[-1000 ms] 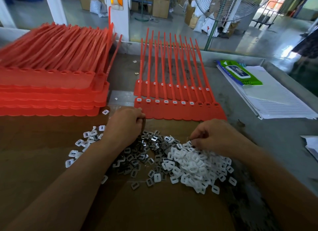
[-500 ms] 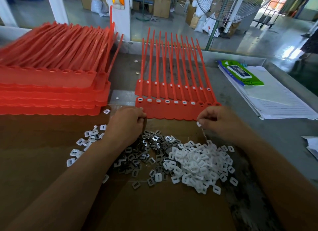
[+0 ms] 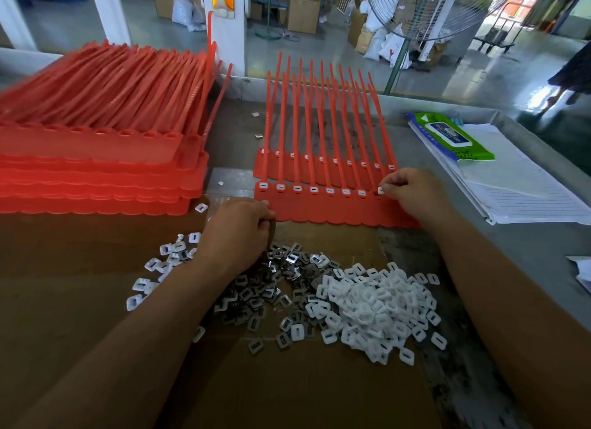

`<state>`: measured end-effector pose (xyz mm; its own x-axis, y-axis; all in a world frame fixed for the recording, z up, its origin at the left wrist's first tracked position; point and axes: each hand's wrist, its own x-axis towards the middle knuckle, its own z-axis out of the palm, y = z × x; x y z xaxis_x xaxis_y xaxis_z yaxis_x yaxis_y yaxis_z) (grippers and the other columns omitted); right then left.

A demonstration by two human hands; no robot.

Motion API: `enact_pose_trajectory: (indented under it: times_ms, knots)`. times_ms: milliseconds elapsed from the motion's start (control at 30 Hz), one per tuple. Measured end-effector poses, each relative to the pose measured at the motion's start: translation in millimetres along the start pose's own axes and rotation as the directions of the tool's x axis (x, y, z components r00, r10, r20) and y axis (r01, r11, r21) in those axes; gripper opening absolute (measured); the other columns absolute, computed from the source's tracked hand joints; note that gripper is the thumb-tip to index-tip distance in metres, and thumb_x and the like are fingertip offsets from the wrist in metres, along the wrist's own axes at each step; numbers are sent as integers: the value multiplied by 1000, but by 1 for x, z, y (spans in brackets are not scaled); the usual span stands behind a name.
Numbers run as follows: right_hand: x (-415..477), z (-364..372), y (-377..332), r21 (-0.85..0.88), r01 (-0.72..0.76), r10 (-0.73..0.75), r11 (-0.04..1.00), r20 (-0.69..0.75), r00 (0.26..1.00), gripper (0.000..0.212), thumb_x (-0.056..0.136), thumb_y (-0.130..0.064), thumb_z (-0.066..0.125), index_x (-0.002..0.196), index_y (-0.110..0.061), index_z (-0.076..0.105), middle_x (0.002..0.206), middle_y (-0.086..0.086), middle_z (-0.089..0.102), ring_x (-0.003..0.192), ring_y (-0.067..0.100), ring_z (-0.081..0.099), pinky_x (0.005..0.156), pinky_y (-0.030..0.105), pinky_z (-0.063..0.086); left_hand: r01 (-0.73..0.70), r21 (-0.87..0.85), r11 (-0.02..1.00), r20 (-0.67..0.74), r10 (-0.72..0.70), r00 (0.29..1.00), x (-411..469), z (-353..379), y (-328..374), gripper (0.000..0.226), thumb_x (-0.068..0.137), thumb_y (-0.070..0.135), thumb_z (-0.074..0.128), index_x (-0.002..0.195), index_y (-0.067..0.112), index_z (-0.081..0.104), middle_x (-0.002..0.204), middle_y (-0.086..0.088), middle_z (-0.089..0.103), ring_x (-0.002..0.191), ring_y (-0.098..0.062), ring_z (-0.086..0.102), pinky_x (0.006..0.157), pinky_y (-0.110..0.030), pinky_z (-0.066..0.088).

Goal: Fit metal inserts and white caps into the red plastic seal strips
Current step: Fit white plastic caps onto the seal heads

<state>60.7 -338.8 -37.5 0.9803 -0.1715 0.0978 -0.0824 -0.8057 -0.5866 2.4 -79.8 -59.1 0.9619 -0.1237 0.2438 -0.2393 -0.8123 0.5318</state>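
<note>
Two red seal strip sheets lie flat ahead of me; the near sheet [image 3: 335, 209] has several white caps in its sockets. My right hand [image 3: 412, 193] pinches a white cap [image 3: 381, 190] right at a socket near the sheet's right end. My left hand [image 3: 238, 233] is curled at the sheet's near left corner, above a pile of dark metal inserts [image 3: 271, 288]; what its fingers hold is hidden. A heap of loose white caps [image 3: 377, 307] lies to the right of the inserts.
A tall stack of red strip sheets [image 3: 96, 159] fills the left. A few white caps [image 3: 163, 262] are scattered left of my left wrist. Brown cardboard [image 3: 287, 390] covers the near table. Lined paper [image 3: 524, 179] and a green wipes pack [image 3: 447, 137] lie at the right.
My right hand has risen from the white cap heap with one cap and carried it forward to the near sheet's right end. My left hand has stayed almost still.
</note>
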Motion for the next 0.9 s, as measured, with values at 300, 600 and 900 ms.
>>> enact_pose_trajectory:
  times_ms: [300, 600, 900]
  knots:
    - [8, 10, 6, 12, -29, 28, 1000, 30, 999, 11, 85, -17, 61, 77, -23, 62, 77, -10, 53, 77, 7, 48, 72, 27, 37, 2, 14, 1000, 11, -3, 1000, -1, 0, -2, 27, 84, 7, 51, 106, 11, 67, 122, -1, 59, 113, -17, 53, 97, -28, 38]
    - [7, 10, 8, 50, 2, -3, 999, 16, 1000, 23, 83, -12, 64, 68, -27, 55, 75, -14, 51, 71, 0, 45, 58, 16, 32, -12, 10, 1000, 7, 12, 1000, -2, -1, -2, 27, 84, 5, 51, 105, 8, 67, 121, -4, 60, 113, -18, 54, 96, -26, 37]
    - [12, 12, 6, 46, -71, 69, 996, 36, 997, 21, 79, -14, 68, 68, -28, 57, 85, -13, 56, 99, 16, 53, 88, 36, 45, -3, -2, 1000, 0, 3, 1000, -3, -1, -2, 27, 83, 5, 51, 104, 9, 68, 121, -2, 60, 113, -16, 54, 95, -23, 35]
